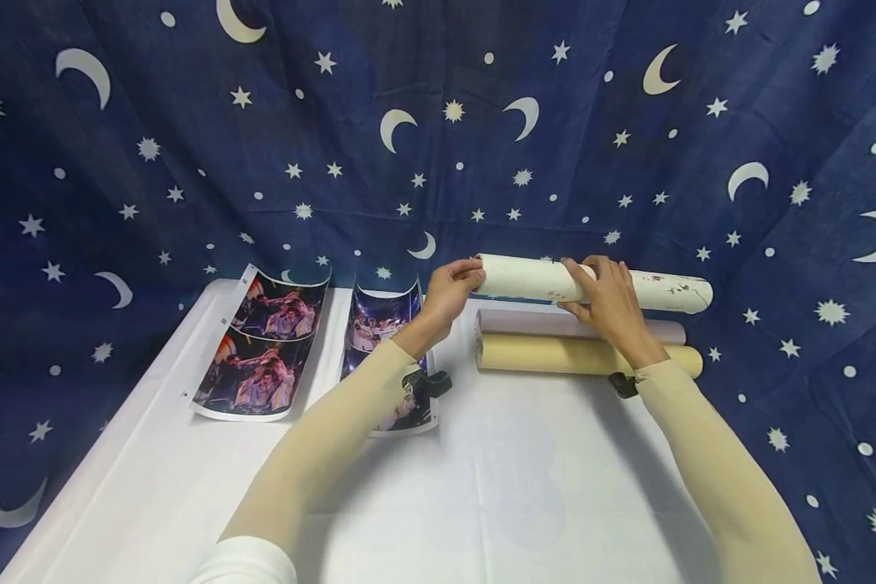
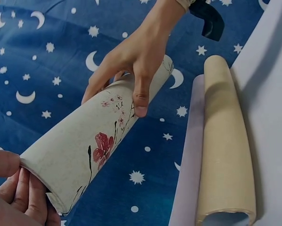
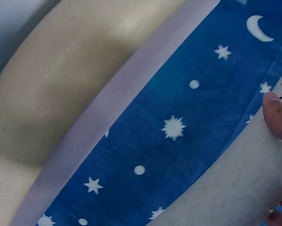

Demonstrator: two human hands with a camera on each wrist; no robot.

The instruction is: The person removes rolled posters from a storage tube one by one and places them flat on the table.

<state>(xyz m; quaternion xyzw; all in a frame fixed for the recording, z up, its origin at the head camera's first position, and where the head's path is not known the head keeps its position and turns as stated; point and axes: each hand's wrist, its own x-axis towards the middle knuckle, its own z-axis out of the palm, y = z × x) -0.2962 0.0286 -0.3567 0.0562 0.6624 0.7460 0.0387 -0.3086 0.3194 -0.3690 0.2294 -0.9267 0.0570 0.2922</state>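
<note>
A cream paper roll (image 1: 526,278) printed with red blossoms and dark stems is held above the far edge of the table. My left hand (image 1: 447,296) pinches its left end, fingertips inside the tube's opening and thumb outside, as the left wrist view shows. My right hand (image 1: 607,296) grips the roll around its middle, the thumb (image 2: 141,96) on the near side and the other fingers over the top. Just below, a lilac roll (image 1: 664,331) and a yellow roll (image 1: 533,354) lie side by side on the table, apart from both hands.
Two curled, glossy photo sheets, a left one (image 1: 263,357) and a right one (image 1: 409,414), lie on the white-covered table (image 1: 511,487). A dark blue cloth (image 1: 438,65) with moons and stars hangs behind the table and along its sides.
</note>
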